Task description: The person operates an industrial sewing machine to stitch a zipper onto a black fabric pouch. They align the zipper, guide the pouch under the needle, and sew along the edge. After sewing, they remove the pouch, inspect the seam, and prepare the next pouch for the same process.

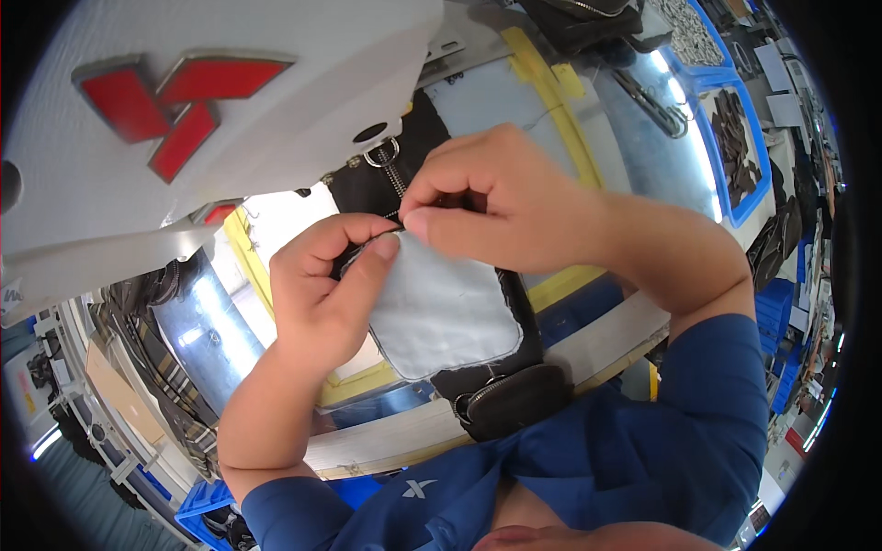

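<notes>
Both hands meet at the upper edge of a light grey fabric panel (pixel 446 308) with rounded corners and a dark frayed border. My left hand (pixel 326 280) pinches that edge between thumb and fingers. Right beside it, my right hand (pixel 491 197) has thumb and fingertips pressed together at the same edge; the exact grip is partly hidden. Under and beyond the panel runs dark fabric (pixel 427 124) with a metal zipper (pixel 395 176) and a D-ring (pixel 381 154). Nearest me, a small dark zippered pouch (pixel 514 399) hangs at the table edge.
A white sewing machine (pixel 276 55) arches over the left and far side of the work. Yellow tape (pixel 556 106) borders the work plate. Scissors (pixel 652 101) lie at the far right, near blue bins (pixel 735 151) of small parts. Striped fabric (pixel 165 358) is at the left.
</notes>
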{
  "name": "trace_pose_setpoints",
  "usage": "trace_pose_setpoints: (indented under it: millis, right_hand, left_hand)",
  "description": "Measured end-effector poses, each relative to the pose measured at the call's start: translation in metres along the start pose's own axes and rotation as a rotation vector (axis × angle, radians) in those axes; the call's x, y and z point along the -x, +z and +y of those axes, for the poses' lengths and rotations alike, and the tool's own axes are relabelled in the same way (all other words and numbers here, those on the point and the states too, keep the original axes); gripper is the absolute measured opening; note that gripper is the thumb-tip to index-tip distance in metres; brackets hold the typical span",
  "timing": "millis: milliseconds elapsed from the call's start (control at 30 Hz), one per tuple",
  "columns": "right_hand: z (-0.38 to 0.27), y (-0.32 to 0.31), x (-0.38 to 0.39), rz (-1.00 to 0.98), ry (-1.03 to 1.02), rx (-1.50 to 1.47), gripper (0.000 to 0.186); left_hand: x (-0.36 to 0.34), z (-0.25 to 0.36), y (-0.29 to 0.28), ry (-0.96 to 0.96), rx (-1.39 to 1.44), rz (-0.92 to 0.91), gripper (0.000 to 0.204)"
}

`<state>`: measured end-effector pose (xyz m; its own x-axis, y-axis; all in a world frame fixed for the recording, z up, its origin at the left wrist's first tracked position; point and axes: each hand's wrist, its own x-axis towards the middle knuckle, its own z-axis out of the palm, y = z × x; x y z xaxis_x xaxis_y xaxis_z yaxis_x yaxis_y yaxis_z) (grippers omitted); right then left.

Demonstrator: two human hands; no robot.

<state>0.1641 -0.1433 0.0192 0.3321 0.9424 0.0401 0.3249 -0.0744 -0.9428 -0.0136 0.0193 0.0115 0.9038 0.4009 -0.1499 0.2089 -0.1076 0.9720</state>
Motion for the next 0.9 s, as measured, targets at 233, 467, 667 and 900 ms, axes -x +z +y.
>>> trace_pose_setpoints:
  millis: [233, 467, 667, 900]
  right_hand:
    - [0.012, 0.006, -0.001, 0.079, -0.172, 0.187, 0.008]
    - [0.024, 0.009, -0.015, 0.194, -0.257, 0.514, 0.013]
    - [0.019, -0.008, -0.049, 0.120, -0.105, 0.507, 0.022]
    - [0.031, -0.020, -0.064, 0.041, -0.058, 0.666, 0.026]
  left_hand:
    - [0.001, 0.000, 0.002, -0.019, -0.051, 0.044, 0.013]
    - [-0.022, -0.002, -0.005, -0.057, -0.263, 0.190, 0.020]
    - [-0.046, -0.010, -0.020, -0.052, -0.447, 0.196, 0.026]
    - [-0.062, -0.012, -0.021, 0.150, -0.691, 0.222, 0.029]
